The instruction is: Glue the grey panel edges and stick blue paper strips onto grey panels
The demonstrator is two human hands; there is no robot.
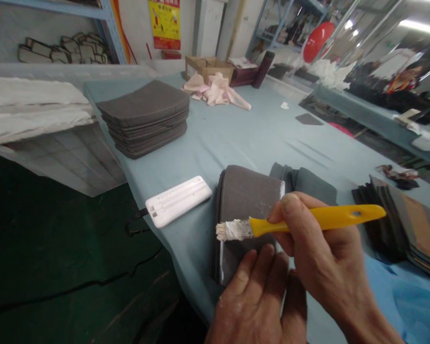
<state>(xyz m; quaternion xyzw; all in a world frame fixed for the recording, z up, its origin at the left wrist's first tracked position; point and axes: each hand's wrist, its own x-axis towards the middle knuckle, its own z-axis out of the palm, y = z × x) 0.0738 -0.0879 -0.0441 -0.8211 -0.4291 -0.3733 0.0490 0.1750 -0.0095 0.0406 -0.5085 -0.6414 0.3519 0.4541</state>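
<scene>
My right hand [318,243] grips a brush by its yellow handle [343,217]. The brush's bristles [224,231], coated in white paste, touch the left edge of a stack of dark grey pieces [248,191]. White paste shows along that edge and at the stack's upper right corner. My left hand [261,291] lies with its fingers spread flat on the near part of the same stack, holding nothing. Just left of the stack is a white rectangular device [179,200] with a dark cable.
A taller grey stack [146,117] stands at the back left. Behind it are pink cloth [218,91] and a cardboard box [209,67]. More grey pieces [313,186] and dark stacks [397,220] lie to the right. A person [408,81] is far right.
</scene>
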